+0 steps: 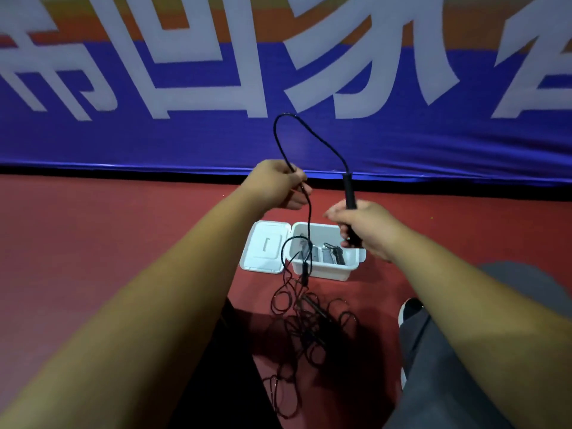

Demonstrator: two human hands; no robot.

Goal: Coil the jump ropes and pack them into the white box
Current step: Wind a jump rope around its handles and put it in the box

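My right hand (pixel 365 230) grips the black handle (pixel 349 193) of a jump rope, held upright above the white box (pixel 325 270). The black cord (pixel 291 131) arcs up from the handle and comes down into my left hand (pixel 278 184), which pinches it. Below my left hand the cord hangs past the box and joins a tangled pile of black rope (pixel 309 323) on the red floor. The box stands open with its lid (pixel 266 246) flipped to the left. Coiled ropes (pixel 331 252) lie inside it.
A blue banner with large white characters (pixel 216 88) runs along the wall behind the box. My legs in dark trousers and a dark shoe (pixel 410 308) are at the lower right. Red floor (pixel 123 227) stretches to the left.
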